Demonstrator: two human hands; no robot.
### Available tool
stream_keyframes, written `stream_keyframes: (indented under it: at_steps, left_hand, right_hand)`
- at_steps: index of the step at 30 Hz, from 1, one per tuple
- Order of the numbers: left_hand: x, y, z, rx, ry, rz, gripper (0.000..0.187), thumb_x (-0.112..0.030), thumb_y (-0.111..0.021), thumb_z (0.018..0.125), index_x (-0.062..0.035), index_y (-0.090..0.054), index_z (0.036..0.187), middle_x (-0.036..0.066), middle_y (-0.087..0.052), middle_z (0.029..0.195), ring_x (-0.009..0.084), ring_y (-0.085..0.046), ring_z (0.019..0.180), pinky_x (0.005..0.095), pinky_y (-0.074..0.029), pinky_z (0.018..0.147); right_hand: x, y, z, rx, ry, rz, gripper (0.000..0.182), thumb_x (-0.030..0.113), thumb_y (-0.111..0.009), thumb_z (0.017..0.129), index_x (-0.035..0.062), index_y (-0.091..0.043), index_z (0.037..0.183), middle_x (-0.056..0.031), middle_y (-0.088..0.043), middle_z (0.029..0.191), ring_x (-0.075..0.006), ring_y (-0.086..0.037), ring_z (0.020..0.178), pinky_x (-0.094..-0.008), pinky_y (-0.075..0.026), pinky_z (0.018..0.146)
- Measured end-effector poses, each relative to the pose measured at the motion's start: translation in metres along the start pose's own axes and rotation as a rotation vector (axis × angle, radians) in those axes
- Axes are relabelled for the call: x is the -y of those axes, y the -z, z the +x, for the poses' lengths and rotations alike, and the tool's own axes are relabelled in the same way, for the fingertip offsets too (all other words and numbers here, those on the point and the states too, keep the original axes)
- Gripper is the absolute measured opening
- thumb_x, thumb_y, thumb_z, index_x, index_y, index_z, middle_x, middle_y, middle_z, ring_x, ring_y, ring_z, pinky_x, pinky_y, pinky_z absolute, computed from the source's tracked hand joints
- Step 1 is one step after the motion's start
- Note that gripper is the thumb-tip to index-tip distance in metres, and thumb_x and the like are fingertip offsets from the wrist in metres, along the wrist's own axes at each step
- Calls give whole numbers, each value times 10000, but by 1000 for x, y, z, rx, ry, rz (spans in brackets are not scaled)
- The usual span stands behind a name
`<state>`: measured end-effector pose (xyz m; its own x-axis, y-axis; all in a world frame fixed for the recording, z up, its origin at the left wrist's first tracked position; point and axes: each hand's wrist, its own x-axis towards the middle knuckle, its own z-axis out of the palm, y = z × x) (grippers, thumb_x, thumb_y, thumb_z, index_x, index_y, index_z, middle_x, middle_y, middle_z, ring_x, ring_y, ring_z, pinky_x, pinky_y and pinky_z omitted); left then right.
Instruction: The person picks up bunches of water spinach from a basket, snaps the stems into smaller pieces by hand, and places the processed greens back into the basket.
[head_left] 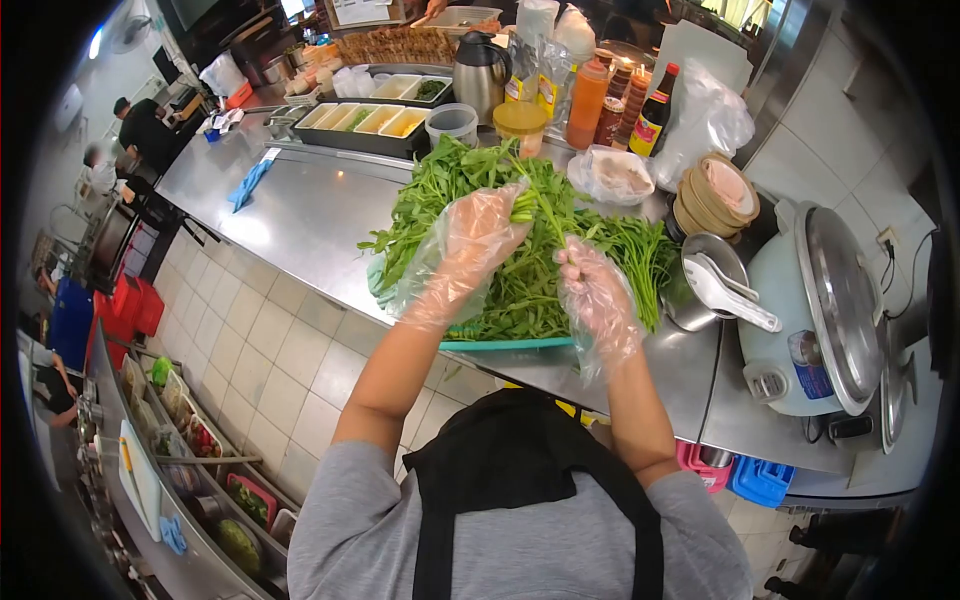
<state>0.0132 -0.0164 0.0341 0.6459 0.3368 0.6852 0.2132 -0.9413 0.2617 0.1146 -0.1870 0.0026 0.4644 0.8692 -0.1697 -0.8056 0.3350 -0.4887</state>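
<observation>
A large heap of leafy green vegetables (510, 290) lies over a teal tray (510, 345) on the steel counter (310, 215). Both my hands wear clear plastic gloves. My left hand (480, 232) is closed round a bundle of green stems above the middle of the heap. To its right, my right hand (590, 280) has its fingers bent together in a pinch at the stems; what they hold is too small to make out. Thin green stems (640, 262) spread out at the heap's right side.
Behind the heap stand a tub (452, 124), a steel jug (481, 72) and sauce bottles (588, 100). At right are a metal pot (712, 270) with ladles and a large rice cooker (800, 330). A blue cloth (252, 183) lies left. People (150, 130) work far left.
</observation>
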Motion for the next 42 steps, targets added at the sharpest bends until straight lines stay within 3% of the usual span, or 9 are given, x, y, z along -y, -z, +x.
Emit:
stream_keyframes:
  at_steps: [8,14,16,21,28,31,33,36,42]
  left_hand:
    - [-4,13,7,88,4,-81,308,-277,-717,788,-99,-687,1037,155,-668,798,329,-652,771,444,-520,720]
    - [-1,13,9,-14,59,83,279,-307,-692,770,-100,-709,956,146,-675,774,330,-659,724,445,-527,689]
    - [1,17,6,119,46,8,363,-241,-719,712,-55,-651,1016,126,-654,819,322,-649,767,439,-509,675]
    - [-33,35,-1,344,-84,60,655,-133,-753,666,-161,-570,1294,117,-691,1024,302,-666,891,407,-525,772]
    - [-23,19,-5,262,-297,7,652,-137,-791,595,-111,-607,1219,117,-682,955,300,-662,832,411,-526,726]
    - [-34,16,-8,323,-229,147,603,-139,-782,602,-74,-615,1178,119,-667,890,305,-654,793,417,-520,693]
    - [-37,13,-11,110,-185,31,349,-108,-701,673,-63,-637,1013,132,-655,786,307,-658,709,426,-514,615]
    - [-44,11,-5,336,141,231,480,-170,-732,713,-60,-607,1164,132,-650,869,320,-647,782,440,-512,701]
    - [-5,28,-3,100,-112,4,425,-226,-681,821,-116,-581,1219,167,-668,1031,351,-654,816,433,-527,717]
  right_hand:
    - [-4,-1,6,-29,38,-184,174,21,-582,921,-9,-562,1091,-103,-604,886,-87,-508,644,-176,-391,499]
    - [-18,-18,2,-154,312,-572,147,89,-623,924,7,-582,1039,-84,-642,829,-61,-502,597,-170,-396,505]
    - [-17,-13,3,-246,353,-589,123,93,-633,924,18,-595,1014,-71,-651,805,-55,-503,569,-167,-398,494]
    - [-21,-7,7,-271,454,-585,121,103,-660,911,22,-615,988,-55,-656,797,-53,-515,568,-168,-398,488]
    - [-23,-12,5,-271,493,-685,126,125,-671,908,9,-647,951,-22,-626,757,-55,-517,590,-190,-401,509]
    - [-26,-11,6,-259,520,-682,137,129,-660,915,-2,-643,951,-13,-614,747,-54,-512,595,-191,-396,516]
    - [-28,-15,6,-251,540,-691,138,126,-654,919,-8,-641,948,-9,-608,742,-53,-506,595,-194,-393,518]
    - [-26,-20,3,-262,545,-730,136,123,-648,920,-9,-641,953,-4,-597,731,-49,-490,597,-205,-387,524]
    - [-12,8,11,-258,592,-942,174,159,-667,903,-14,-651,918,-12,-598,728,-73,-501,616,-237,-413,554]
